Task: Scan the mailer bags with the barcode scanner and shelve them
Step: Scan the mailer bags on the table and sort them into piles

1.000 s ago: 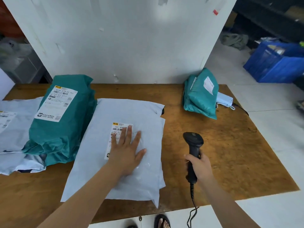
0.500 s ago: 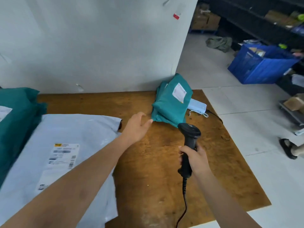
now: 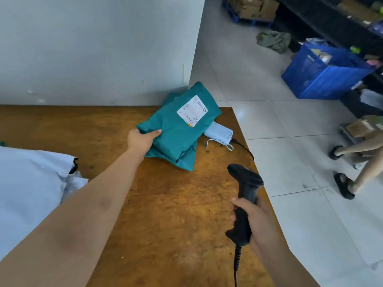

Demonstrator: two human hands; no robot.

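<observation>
The left hand [image 3: 142,139] has its fingers clamped on the teal mailer bag's [image 3: 178,129] near corner on the tabletop [image 3: 165,204]; the right hand [image 3: 257,222] has its fingers wrapped around the barcode scanner [image 3: 245,195].

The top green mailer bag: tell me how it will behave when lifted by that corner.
The top green mailer bag looks soft and creased, so it will probably sag from the left hand. Its smooth plastic may slip. It lies on another green bag, which might drag along.

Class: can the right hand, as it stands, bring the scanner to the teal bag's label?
Probably yes: the label faces up, uncovered; the left hand grips the bag's near corner, and bare table lies before the scanner in the right hand.
</observation>
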